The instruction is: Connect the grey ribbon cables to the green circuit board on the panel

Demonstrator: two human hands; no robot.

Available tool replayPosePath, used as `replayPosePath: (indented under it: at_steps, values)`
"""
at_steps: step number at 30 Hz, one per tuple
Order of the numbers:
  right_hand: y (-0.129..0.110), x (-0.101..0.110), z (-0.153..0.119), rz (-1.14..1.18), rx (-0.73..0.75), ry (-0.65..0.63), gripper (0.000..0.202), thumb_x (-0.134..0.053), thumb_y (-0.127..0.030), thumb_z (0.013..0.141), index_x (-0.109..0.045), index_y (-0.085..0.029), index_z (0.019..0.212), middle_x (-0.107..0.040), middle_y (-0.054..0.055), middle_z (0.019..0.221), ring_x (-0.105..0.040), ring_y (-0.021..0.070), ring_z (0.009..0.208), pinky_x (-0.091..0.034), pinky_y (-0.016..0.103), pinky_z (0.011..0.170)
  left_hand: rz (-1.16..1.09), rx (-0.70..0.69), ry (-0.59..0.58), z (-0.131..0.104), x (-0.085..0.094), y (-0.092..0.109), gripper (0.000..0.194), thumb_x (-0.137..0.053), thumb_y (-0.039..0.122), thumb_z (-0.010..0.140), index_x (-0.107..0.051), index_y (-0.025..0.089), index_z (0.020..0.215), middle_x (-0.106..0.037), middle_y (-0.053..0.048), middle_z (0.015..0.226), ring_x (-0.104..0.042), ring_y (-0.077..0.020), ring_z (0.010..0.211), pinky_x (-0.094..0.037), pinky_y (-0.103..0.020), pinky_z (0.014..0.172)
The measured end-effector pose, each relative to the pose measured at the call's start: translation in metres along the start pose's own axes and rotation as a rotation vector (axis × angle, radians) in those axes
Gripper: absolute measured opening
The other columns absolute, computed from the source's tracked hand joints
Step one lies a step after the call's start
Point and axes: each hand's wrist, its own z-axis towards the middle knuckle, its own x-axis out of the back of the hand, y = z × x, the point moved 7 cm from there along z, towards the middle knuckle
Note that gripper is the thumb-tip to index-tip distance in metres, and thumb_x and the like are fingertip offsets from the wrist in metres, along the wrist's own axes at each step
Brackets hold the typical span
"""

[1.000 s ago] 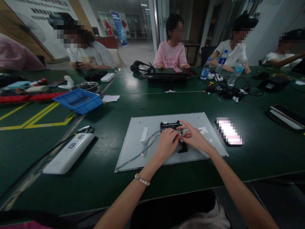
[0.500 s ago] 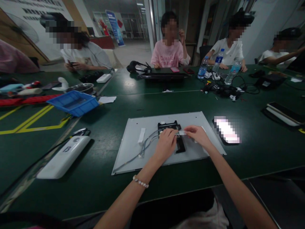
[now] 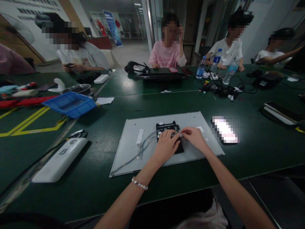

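Note:
A pale flat panel (image 3: 128,136) lies on the table with a black plastic frame (image 3: 166,126) at its middle. Grey cables (image 3: 145,141) run over the panel and disappear beneath my left hand (image 3: 166,142). That hand rests over the black frame, its fingers bent onto the cable ends; the exact grip is partly hidden. Close beside it, my right hand (image 3: 194,138) pinches a small white strip of tape (image 3: 180,135) between thumb and finger, near the left fingertips. Another white strip (image 3: 140,136) is stuck to the panel's left part.
A lit phone (image 3: 225,130) lies right of the panel. To the left are a white power bank (image 3: 60,160) with a cable and a blue tray (image 3: 70,105). Bottles (image 3: 215,60), a dark screen (image 3: 162,76) and several people are across the table.
My right hand has drawn closer to my left, bringing the tape strip against the black frame. My left thumb and fingers have shifted toward it. The view has moved slightly.

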Motion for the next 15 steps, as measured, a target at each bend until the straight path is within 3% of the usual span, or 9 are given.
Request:
replayPosePath:
  at_steps: [7, 10, 15]
  values:
    - [0.017, 0.000, 0.003, 0.114, -0.085, -0.012, 0.017, -0.058, -0.025, 0.072, -0.068, -0.016, 0.083, -0.070, 0.004, 0.078, -0.065, 0.0166, 0.070, -0.053, 0.027, 0.063, -0.023, 0.021, 0.013, 0.000, -0.001, -0.003, 0.041, -0.048, 0.025, 0.090, -0.041, 0.021, 0.130, -0.049, -0.009, 0.120, -0.043, -0.0245, 0.114, -0.036, -0.041, 0.098]
    - [0.011, -0.004, 0.001, 0.111, -0.050, -0.039, 0.017, -0.058, -0.025, 0.074, -0.068, -0.016, 0.085, -0.070, 0.004, 0.080, -0.066, 0.0165, 0.073, -0.053, 0.028, 0.066, -0.005, -0.006, -0.003, 0.000, -0.001, -0.001, 0.035, -0.049, 0.024, 0.089, -0.047, 0.023, 0.124, -0.049, -0.008, 0.118, -0.045, -0.0246, 0.112, -0.037, -0.041, 0.096]
    - [-0.011, -0.005, -0.002, -0.118, 0.100, 0.004, 0.013, -0.057, -0.021, 0.077, -0.069, -0.019, 0.082, -0.070, 0.003, 0.082, -0.065, 0.0160, 0.074, -0.051, 0.030, 0.074, 0.004, -0.007, 0.001, 0.000, -0.001, 0.000, 0.027, -0.049, 0.023, 0.088, -0.052, 0.022, 0.115, -0.049, -0.008, 0.117, -0.045, -0.0246, 0.110, -0.038, -0.041, 0.094]
